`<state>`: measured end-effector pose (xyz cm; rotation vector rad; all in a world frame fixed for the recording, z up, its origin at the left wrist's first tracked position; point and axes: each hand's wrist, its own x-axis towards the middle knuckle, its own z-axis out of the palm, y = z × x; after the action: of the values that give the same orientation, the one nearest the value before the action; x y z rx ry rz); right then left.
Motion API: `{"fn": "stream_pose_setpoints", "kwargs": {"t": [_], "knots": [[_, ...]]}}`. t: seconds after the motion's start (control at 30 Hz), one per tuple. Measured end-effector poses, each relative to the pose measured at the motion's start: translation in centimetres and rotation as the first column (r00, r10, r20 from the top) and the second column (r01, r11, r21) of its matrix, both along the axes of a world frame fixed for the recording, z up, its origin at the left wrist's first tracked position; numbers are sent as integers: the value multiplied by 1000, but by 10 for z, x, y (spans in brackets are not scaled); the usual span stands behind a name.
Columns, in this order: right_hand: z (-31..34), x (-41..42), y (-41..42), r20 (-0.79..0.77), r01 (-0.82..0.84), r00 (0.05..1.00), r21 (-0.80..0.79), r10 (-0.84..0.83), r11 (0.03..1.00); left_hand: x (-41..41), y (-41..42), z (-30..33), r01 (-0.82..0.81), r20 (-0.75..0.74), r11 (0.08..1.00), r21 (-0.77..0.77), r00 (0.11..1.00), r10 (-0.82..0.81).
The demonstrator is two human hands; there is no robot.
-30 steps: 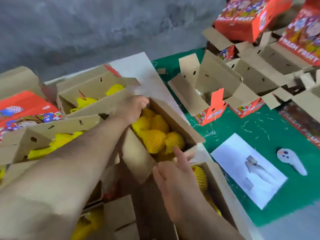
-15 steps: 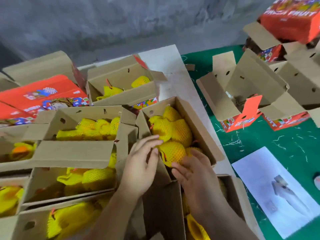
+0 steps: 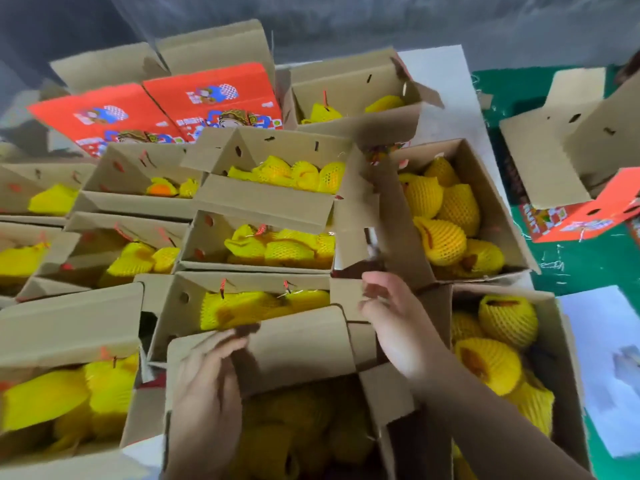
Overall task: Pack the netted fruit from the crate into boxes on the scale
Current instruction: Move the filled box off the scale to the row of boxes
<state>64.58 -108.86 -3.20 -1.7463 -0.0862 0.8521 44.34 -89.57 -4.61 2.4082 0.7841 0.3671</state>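
Note:
Several open cardboard boxes hold fruit in yellow foam nets. The nearest box [image 3: 388, 393] has netted fruit [image 3: 301, 427] lying in shadow under its raised flap [image 3: 294, 344]. My left hand [image 3: 207, 386] grips that flap's left edge, fingers curled over it. My right hand [image 3: 391, 320] hovers at the flap's right end with its fingers loosely spread, holding nothing. Both hands are motion-blurred. To the right, one filled box [image 3: 485, 188] stands behind another filled box [image 3: 561, 341].
More filled boxes [image 3: 263, 209] crowd the left and middle. Red printed cartons [image 3: 207, 105] lie at the back by a grey wall. Empty folded boxes [image 3: 561, 140] sit on a green mat [image 3: 588, 265] at right, beside a white sheet [image 3: 609, 358].
Both hands have drawn back from the far right box to the nearest box. My left hand has taken hold of its flap. The view has swung left and down over more boxes.

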Motion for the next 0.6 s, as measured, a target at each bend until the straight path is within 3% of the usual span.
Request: {"fn": "stream_pose_setpoints", "kwargs": {"t": [0.1,0.13,0.27,0.4,0.5,0.6], "knots": [[-8,-36,-3,21,-81,996,-114,84,990,-48,14,-14,-282,-280,959,-11,922,268],[-12,-50,-5,26,-90,995,-125,94,988,-61,16,-19,-315,-320,947,-70,906,278],[-29,-102,-7,98,-214,963,-282,250,935,-91,21,-30,-172,-187,954,-244,974,128],[-40,-131,-7,335,-53,914,-461,229,886,-106,22,-29,-172,-135,933,-315,982,136],[-42,-151,-7,476,112,854,-560,208,821,-113,27,-27,-206,-230,905,-372,965,125],[-42,-173,-11,550,187,818,-531,168,826,-120,30,-26,-189,-216,898,-398,970,109]]}}
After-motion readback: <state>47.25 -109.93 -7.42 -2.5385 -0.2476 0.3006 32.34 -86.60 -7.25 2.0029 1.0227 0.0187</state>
